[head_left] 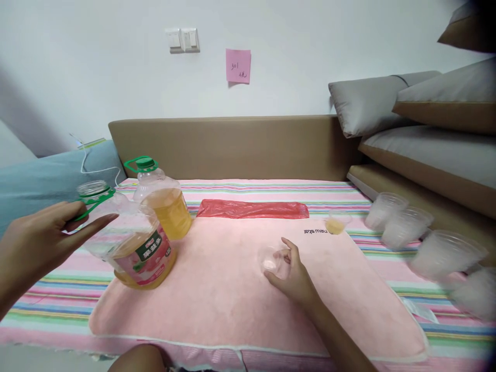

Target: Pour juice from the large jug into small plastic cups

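as the left hand (pixel 52 235) gripped the green handle (pixel 94 200) of an uncapped jug (pixel 149 253), the right hand (pixel 293 276) held a clear cup (pixel 268 264)! the cup was mid-way across the pink mat (pixel 217 310), jug to its left.

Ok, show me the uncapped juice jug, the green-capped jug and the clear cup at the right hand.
Uncapped juice jug (pixel 146 257): head view, on its label.
Green-capped jug (pixel 171 207): head view, on its body.
Clear cup (pixel 269 262): head view, on its body.

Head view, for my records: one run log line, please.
left hand: holds green plastic handle of uncapped clear plastic bottle; right hand: around clear plastic cup over pink cloth mat; capped clear bottle: behind
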`<control>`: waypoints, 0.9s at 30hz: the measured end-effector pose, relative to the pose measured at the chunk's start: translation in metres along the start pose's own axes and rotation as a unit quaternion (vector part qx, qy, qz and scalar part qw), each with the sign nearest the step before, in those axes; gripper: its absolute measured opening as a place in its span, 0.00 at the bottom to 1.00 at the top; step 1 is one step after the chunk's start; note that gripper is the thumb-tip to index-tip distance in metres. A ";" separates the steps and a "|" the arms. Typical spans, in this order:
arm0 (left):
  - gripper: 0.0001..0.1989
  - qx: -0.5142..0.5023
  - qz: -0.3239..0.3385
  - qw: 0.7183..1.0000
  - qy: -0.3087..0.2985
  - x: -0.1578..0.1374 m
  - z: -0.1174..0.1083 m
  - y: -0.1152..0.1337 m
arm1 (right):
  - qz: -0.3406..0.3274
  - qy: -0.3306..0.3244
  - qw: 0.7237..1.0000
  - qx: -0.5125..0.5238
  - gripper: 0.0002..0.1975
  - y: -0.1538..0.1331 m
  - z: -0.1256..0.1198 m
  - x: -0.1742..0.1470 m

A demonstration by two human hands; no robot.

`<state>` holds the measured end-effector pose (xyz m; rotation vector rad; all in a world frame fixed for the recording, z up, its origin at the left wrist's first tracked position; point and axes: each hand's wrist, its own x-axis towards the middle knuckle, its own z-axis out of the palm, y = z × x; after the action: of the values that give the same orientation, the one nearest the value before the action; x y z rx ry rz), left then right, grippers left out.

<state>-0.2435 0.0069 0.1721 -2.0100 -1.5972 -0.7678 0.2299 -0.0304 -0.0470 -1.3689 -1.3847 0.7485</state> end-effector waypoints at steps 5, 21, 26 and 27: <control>0.27 0.043 0.083 0.995 0.020 -0.005 0.006 -0.009 | 0.013 -0.003 1.000 -0.019 0.47 -0.001 0.000 0.001; 0.27 0.040 0.070 0.997 0.017 -0.006 0.007 -0.005 | 0.017 -0.005 0.999 -0.027 0.46 -0.004 0.001 -0.001; 0.27 0.042 0.067 0.997 0.021 -0.005 0.009 -0.006 | 0.020 -0.003 0.999 -0.030 0.47 -0.003 0.001 0.000; 0.27 0.042 0.065 0.997 0.020 -0.005 0.009 -0.007 | 0.021 -0.001 0.999 -0.031 0.46 -0.003 0.001 0.000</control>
<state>-0.2498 0.0106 0.1617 -2.0033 -1.4364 -0.6766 0.2278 -0.0302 -0.0447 -1.4486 -1.3952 0.7404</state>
